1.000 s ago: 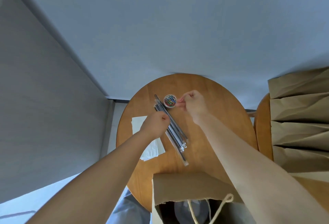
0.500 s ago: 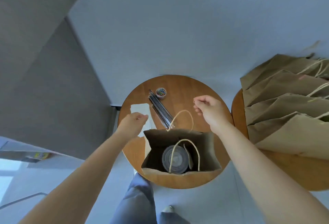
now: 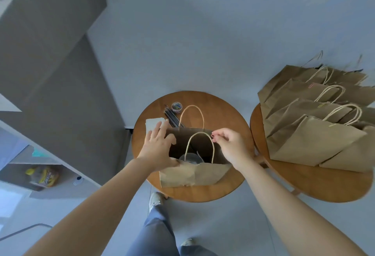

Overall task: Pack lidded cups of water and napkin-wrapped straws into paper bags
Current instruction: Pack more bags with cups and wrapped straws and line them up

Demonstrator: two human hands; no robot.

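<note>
An open brown paper bag (image 3: 192,176) stands on the small round wooden table (image 3: 227,111). Inside it I can see a lidded clear cup (image 3: 189,157). My left hand (image 3: 157,148) lies with straight fingers against the bag's left side at its rim. My right hand (image 3: 231,147) pinches a small pink paper clip (image 3: 213,136) above the bag's right rim, next to the near rope handle. Behind the bag lie a bundle of dark wrapped straws (image 3: 172,117), a stack of white napkins (image 3: 154,124) and a small round tub of coloured paper clips (image 3: 176,106).
A second round wooden table (image 3: 316,184) at the right carries several closed paper bags (image 3: 312,121) lying in a row. Grey shelving (image 3: 40,176) with a yellow packet is at the lower left. My legs and shoes are below the table's near edge.
My right hand left the clip tub with a clip and came to the bag's right rim. My left hand moved from the straws and napkins onto the bag's left side. The view pulled back.
</note>
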